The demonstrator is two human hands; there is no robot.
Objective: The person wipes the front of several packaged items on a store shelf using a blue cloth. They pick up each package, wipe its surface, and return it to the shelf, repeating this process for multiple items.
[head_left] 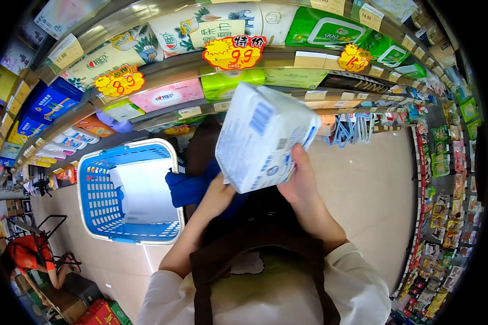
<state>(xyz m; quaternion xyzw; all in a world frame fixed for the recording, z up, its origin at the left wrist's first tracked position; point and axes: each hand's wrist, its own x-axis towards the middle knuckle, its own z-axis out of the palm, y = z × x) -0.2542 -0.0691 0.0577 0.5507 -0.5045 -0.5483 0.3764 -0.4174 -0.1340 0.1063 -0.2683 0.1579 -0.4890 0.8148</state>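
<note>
A white plastic-wrapped package [264,138] is held up before my chest, tilted, with a printed code and blue print on the side facing me. My right hand [301,176] grips its lower right edge, thumb lying on the wrapper. At the lower left corner is my left hand [219,197], its fingers mostly hidden behind the package. A blue and white plastic shopping basket [90,203] is to the left, with a large white sheet or packet [148,193] inside. Blue cloth [189,189] reaches from near my left wrist over the basket's right rim.
Shelves ahead hold tissue packs [166,95], green wipes packs [333,30] and price tags [234,53]. Blue hangers [341,130] hang beyond the package. Racks of small packets [443,211] line the right side. A person in an orange shirt [28,250] is low at the left, near cartons [101,313].
</note>
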